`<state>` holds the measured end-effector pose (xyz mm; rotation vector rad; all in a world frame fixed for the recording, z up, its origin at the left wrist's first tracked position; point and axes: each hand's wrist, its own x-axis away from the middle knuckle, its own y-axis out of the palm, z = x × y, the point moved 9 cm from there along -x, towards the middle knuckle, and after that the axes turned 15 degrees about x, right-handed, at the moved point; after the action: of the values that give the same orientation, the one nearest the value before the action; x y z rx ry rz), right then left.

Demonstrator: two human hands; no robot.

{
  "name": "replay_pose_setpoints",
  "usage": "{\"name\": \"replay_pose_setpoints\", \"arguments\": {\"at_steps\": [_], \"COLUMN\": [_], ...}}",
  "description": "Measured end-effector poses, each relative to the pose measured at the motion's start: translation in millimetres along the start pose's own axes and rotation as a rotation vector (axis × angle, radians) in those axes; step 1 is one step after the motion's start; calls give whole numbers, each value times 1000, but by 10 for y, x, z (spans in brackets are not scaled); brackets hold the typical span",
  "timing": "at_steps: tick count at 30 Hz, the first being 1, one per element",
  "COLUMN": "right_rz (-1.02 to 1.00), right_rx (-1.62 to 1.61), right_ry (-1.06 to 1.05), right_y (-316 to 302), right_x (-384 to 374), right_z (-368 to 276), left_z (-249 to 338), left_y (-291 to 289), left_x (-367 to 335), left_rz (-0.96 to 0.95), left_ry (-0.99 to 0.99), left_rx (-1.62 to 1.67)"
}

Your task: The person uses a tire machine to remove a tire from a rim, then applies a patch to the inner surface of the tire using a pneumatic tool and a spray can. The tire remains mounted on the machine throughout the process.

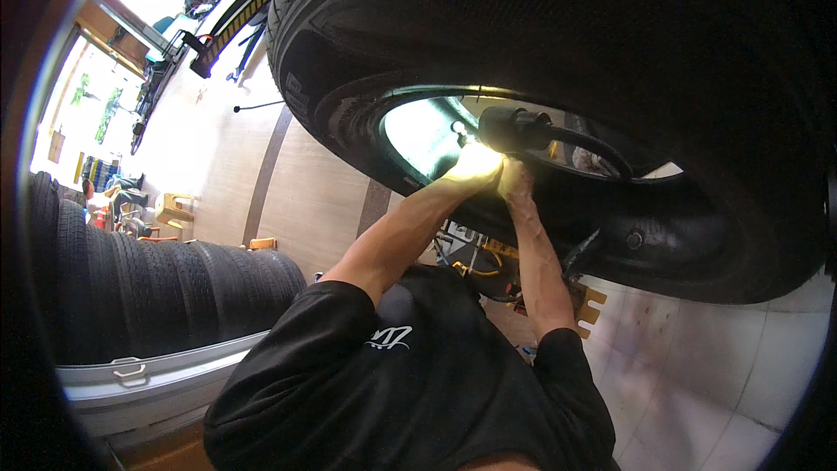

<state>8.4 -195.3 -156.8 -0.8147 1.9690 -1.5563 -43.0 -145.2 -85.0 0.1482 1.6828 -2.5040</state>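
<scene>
My left hand [475,167] and right hand [518,178] come together inside the hollow of a big black rubber tyre [558,26], its ribbed, matte bulk sweeping from eleven o'clock round to four. Glare washes out my left fingers and the right ones sit behind; I cannot tell whether either grip is wide, narrow or holding something. Just above, at twelve, hangs a stubby, rounded dark lamp [507,129] on a curved, smooth stalk. Grooved tyres [179,292] stand in a row at eight o'clock.
</scene>
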Motion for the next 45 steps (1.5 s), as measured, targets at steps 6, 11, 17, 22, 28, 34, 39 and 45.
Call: {"name": "replay_pose_setpoints", "arguments": {"at_steps": [6, 11, 17, 22, 28, 34, 39, 45], "right_rz": [53, 25, 98, 277, 76, 40, -53, 21], "right_rx": [-7, -33, -12, -138, -78, -126, 1, -411], "right_ry": [-76, -138, -84, -195, -139, -151, -272, -117], "right_y": [-9, -25, -18, -335, 192, 114, 205, 173], "right_x": [25, 113, 13, 163, -2, 82, -21, -5], "right_z": [-187, -265, -123, -330, -136, -162, -255, -199], "left_z": [12, -25, 43, 106, 75, 54, -4, -367], "left_y": [-80, 71, -81, -63, 28, 73, 3, 419], "left_x": [134, 226, 107, 195, 189, 132, 202, 147], "left_rz": [-185, -220, -170, -79, -65, -313, -319, -318], "left_ry": [-125, -39, -88, 156, 147, -57, -77, -183], "left_rx": [-129, -172, -120, -181, -270, -216, -188, -120]}}
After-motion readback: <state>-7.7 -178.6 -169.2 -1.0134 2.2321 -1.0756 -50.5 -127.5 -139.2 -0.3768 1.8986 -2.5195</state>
